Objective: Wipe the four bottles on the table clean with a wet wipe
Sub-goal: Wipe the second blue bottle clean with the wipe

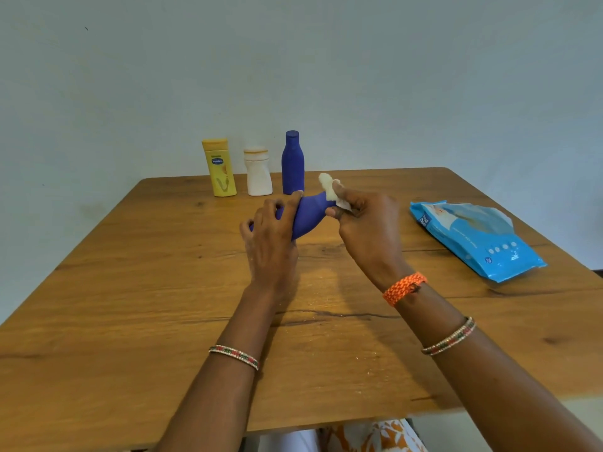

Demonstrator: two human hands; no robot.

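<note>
From the head camera, the person's left hand point(272, 234) wraps over the body of a dark blue bottle point(308, 214), which lies tilted above the wooden desk point(163, 288) with its neck end pointing up and to the right. The left fingers point(277, 207) are curled and clamped on the bottle. The right hand point(367, 223) meets the bottle at its neck end, its fingers pinched together on a white wet wipe point(329, 187) that is pressed against that end; a crumpled part of the wipe sticks up above the hand.

At the far edge of the desk, three more bottles stand upright in a row near the wall: a yellow Vaseline lotion bottle point(222, 169) on the left, a white bottle point(257, 172) in the middle, and a second tall blue bottle point(292, 163) on the right, just behind the held one.

To the right, well apart from the hands, a blue pack of wet wipes point(473, 238) lies flat on the desk. An orange woven band point(404, 288) circles the right wrist, and beaded bangles point(233, 355) sit on both forearms.
</note>
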